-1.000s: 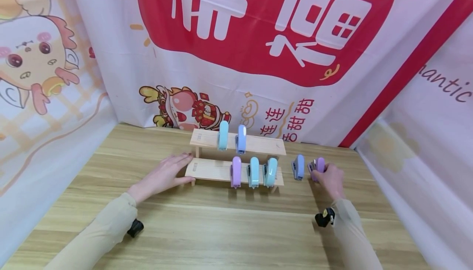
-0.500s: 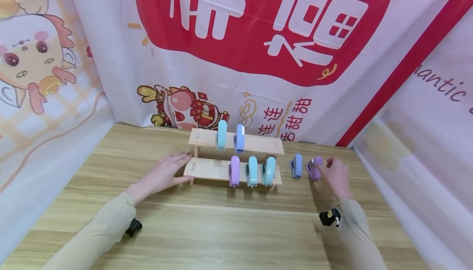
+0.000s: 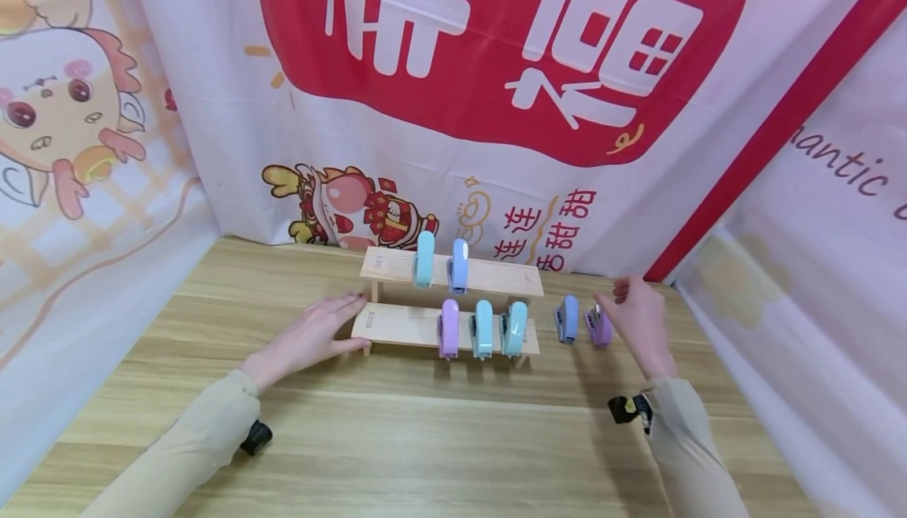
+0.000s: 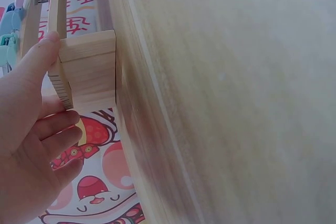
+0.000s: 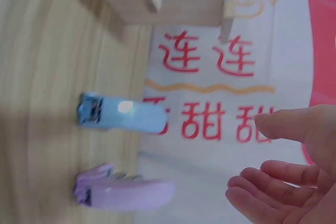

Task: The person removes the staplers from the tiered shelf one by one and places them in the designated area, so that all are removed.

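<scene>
My left hand [image 3: 312, 341] holds the left end of a two-tier wooden shelf [image 3: 397, 323], thumb at the front edge and fingers toward the back. In the left wrist view, thumb and forefinger [image 4: 39, 59] span the end of the board. My right hand [image 3: 640, 321] hangs, holding nothing, beside and above a purple stapler [image 3: 599, 327] on the table. In the right wrist view, its fingers [image 5: 278, 187] and thumb are apart, clear of the purple stapler [image 5: 128, 193]. A blue stapler [image 3: 567, 320] stands just left of the purple one.
On the upper tier stand a teal stapler [image 3: 423, 260] and a blue stapler [image 3: 458, 266]. The lower tier bears a purple stapler [image 3: 449, 329] and two teal staplers [image 3: 483, 329] toward its right. Printed cloth [image 3: 234, 148] hangs behind the wood-grain table [image 3: 425, 447] and at both sides.
The right hand has let go of the purple stapler, leaving it upright beside the blue one, and has lifted up and slightly away. The left hand stays at the shelf's end.
</scene>
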A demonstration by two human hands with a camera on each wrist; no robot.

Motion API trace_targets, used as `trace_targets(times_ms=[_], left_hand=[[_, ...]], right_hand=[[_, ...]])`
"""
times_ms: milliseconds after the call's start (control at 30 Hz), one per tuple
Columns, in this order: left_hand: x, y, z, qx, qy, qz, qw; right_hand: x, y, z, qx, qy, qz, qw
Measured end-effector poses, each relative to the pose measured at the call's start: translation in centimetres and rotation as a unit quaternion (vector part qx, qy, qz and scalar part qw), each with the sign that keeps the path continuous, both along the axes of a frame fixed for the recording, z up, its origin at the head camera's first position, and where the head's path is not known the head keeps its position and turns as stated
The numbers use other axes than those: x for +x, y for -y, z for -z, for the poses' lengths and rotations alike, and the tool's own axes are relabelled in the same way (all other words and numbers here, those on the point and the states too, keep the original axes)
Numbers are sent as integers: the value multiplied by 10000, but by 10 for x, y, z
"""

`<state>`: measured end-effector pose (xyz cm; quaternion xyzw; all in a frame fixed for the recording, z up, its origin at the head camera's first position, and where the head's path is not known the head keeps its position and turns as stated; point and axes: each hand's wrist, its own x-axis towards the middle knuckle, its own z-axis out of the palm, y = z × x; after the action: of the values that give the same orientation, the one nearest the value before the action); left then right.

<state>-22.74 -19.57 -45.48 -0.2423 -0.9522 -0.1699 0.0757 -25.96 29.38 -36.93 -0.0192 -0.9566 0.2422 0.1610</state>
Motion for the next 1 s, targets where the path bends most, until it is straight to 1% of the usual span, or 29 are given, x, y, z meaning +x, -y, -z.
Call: trace_targets(times_ms=[200,400,567,700,867,1000], left_hand=[[0,0,0,5,25,-23,10000],[0,0,1,12,25,-29,10000],[0,0,1,45,-28,-15,10000],[0,0,1,52,-24,-40,10000],[0,1,1,46,-9,-27,10000],[0,0,1,67,-18,3,10000]], right_hand=[[2,21,-13,3,79,-187,9998],[4,43,-24,40,62,-550,9985],[6,62,-29,130,43,-918,9957],[8,78,-33,241,-108,-1194,9925],[8,96,-36,317,-219,-1371,9898],[6,108,-37,353,-210,-1474,9882]])
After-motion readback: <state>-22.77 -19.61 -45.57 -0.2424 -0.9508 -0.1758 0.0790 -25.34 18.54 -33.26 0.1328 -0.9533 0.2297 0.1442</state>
